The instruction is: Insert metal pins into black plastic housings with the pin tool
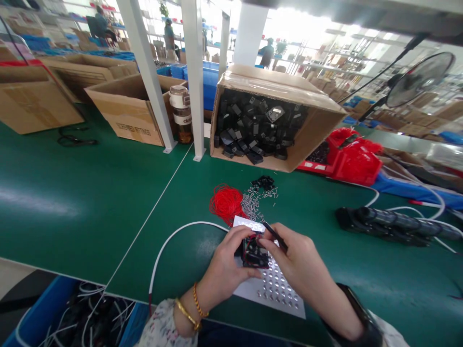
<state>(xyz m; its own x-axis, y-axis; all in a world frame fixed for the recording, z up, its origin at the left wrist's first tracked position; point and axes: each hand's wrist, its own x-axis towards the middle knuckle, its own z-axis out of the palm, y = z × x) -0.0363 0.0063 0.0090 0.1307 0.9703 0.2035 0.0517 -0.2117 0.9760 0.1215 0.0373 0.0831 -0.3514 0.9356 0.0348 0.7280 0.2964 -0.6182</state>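
My left hand (226, 265) is wrapped round a small open black housing (256, 258) with red wires inside. In my right hand (302, 258) is a slim black tool (275, 235), pinched between thumb and fingers; its tip is hard to make out at the housing. Both hands are over a white sheet (249, 289) bearing rows of shiny round dots. A white cable (170, 236) curves from near the housing to the table's front edge. Just beyond the sheet lie a bundle of red wire (227, 202), loose small metal pins or screws (252, 205) and a heap of small black parts (263, 183).
A tipped cardboard box (318, 115) full of black housings faces me. White posts (195, 86) and a bottle (183, 115) stand left of it. Red bins (354, 159), a fan (419, 79) and black devices (398, 226) are to the right. A blue crate (39, 313) of cabled parts sits lower left.
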